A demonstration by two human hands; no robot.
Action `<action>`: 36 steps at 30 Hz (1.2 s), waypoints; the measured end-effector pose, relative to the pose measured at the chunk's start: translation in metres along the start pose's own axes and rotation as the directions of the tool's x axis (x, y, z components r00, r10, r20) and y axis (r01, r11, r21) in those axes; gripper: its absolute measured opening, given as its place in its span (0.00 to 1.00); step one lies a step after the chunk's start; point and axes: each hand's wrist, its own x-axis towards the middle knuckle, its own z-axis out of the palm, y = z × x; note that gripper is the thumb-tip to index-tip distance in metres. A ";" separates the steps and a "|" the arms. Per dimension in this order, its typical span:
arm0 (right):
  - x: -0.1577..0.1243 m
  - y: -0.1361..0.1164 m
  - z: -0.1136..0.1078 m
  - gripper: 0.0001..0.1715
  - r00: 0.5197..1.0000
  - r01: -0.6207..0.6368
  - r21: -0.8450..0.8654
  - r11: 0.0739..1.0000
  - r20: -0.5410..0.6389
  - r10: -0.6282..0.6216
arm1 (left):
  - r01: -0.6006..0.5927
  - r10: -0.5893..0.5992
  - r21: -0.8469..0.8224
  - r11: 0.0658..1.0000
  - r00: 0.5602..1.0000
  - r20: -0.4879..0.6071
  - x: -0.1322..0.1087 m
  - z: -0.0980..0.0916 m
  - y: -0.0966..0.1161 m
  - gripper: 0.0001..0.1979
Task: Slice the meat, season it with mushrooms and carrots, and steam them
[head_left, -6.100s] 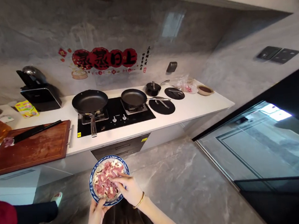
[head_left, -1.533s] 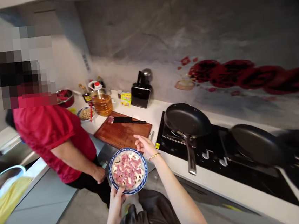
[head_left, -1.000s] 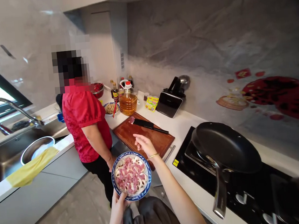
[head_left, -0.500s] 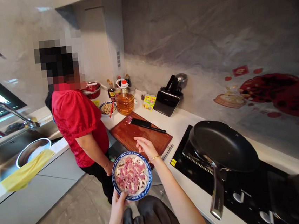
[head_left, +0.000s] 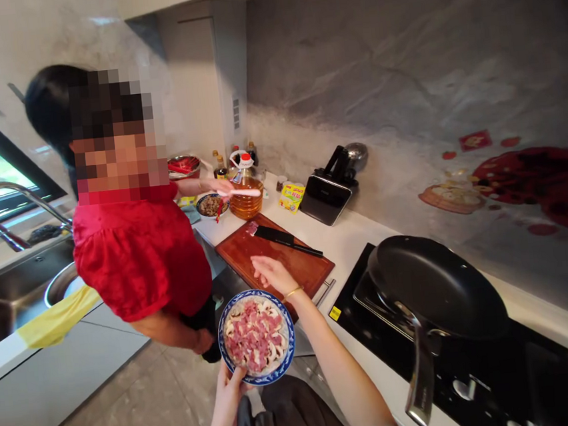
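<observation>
My left hand [head_left: 230,387] grips the near rim of a blue-and-white bowl [head_left: 270,378], its thumb over the edge. Inside lie pink slices of raw meat [head_left: 254,336] on pale sliced mushrooms [head_left: 276,356]. Beyond the bowl, over the near part of a wooden cutting board [head_left: 300,272], my right hand [head_left: 272,273] hovers with loosely stretched fingers and holds nothing. A black knife [head_left: 287,241] lies across the board beside a small scrap of meat [head_left: 251,229].
A person in red [head_left: 137,254] stands on the left, holding a pale pink utensil [head_left: 246,192] near an oil jug [head_left: 247,206]. A black pan [head_left: 436,285] rests on the stove at right, its handle [head_left: 419,381] jutting over the front. The sink [head_left: 24,278] is far left.
The person in red has turned towards me and raised one arm over the counter with the pale pink utensil. My hands and the bowl stay nearly in place; the view has shifted slightly.
</observation>
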 end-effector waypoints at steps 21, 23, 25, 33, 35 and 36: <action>-0.076 -0.041 0.017 0.42 0.948 0.041 0.031 0.999 0.315 -0.048 | 0.049 -0.048 -0.007 0.999 0.994 0.100 0.007 -0.011 -0.010 0.40; -0.076 -0.032 0.016 0.39 0.951 0.023 0.011 1.000 0.308 -0.025 | 0.058 -0.059 0.012 0.998 0.993 0.099 0.004 -0.010 -0.007 0.40; -0.075 -0.022 0.014 0.37 0.961 0.024 -0.001 1.000 0.274 -0.023 | 0.061 -0.062 0.017 0.998 0.994 0.091 0.003 -0.010 -0.005 0.41; -0.076 0.002 0.011 0.29 0.986 0.022 -0.029 0.999 0.167 -0.017 | 0.075 -0.078 0.049 0.996 0.995 0.057 0.002 -0.009 -0.002 0.39; -0.076 0.003 0.011 0.29 0.989 0.008 -0.038 0.999 0.151 -0.002 | 0.081 -0.084 0.061 0.995 0.995 0.052 0.004 -0.007 0.000 0.39; -0.076 0.003 0.011 0.29 0.989 0.001 -0.039 0.999 0.147 0.004 | 0.082 -0.085 0.070 0.994 0.995 0.043 0.005 -0.006 0.001 0.40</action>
